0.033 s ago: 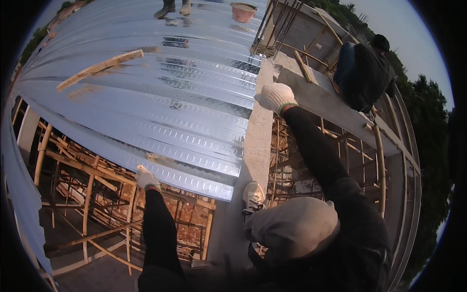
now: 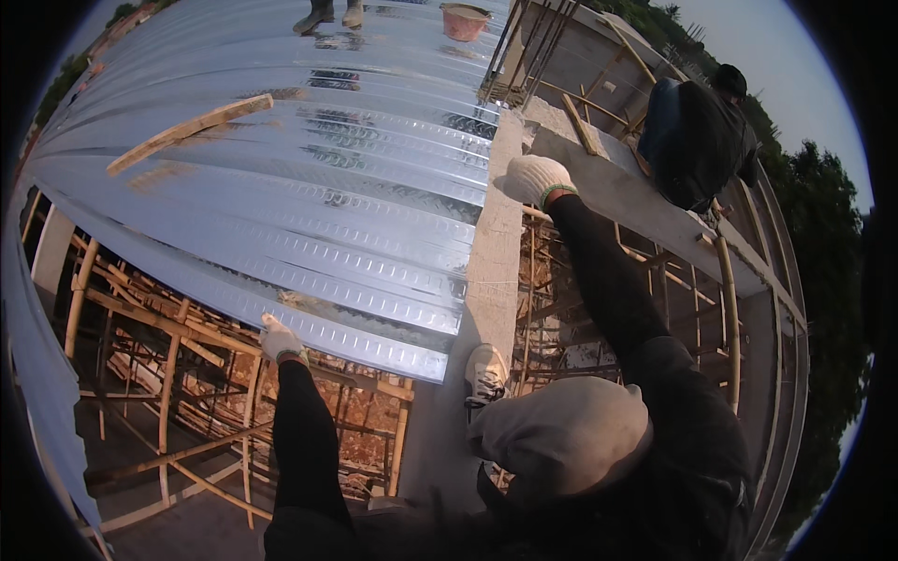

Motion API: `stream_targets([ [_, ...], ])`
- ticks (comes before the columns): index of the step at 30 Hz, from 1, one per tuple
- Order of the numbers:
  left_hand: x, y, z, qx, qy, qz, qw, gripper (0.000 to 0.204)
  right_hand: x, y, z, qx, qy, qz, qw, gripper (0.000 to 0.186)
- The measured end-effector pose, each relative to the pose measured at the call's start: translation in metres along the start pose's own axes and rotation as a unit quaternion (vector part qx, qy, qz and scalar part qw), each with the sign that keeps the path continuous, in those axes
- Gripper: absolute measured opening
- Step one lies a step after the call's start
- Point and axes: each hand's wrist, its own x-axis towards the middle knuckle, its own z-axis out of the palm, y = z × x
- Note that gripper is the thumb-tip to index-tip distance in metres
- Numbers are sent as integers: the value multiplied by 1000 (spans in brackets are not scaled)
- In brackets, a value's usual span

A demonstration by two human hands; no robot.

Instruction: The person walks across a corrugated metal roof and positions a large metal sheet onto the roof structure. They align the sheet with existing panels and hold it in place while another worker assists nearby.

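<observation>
A white knitted glove covers my left hand, which is closed on the near edge of a shiny ribbed metal decking sheet. Its fingertips show at the sheet's edge. My right hand, also gloved, is closed in a fist above the pale concrete beam along the sheets' right ends. What that fist holds, if anything, is hidden. My shoe rests on the same beam, with my bent knee beside it.
Below the sheet's near edge, open gaps show bamboo scaffolding. A wooden plank lies on the decking, with a red bucket and someone's boots farther back. Another person crouches at right. Rebar stands at the corner.
My right hand has shifted slightly to the right over the beam. My left hand stays at the sheet's edge.
</observation>
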Motion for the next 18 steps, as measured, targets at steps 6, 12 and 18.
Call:
stream_targets([
  [6,-4,11,-4,47,45,4,998,82,-130,-74,107,377,-136,-69,914,61],
  [12,10,24,3,-15,73,-10,997,80,-257,-168,180,348,-165,-107,917,57],
  [18,-19,19,26,5,29,-27,999,80,-273,-188,155,283,-214,-86,931,52],
])
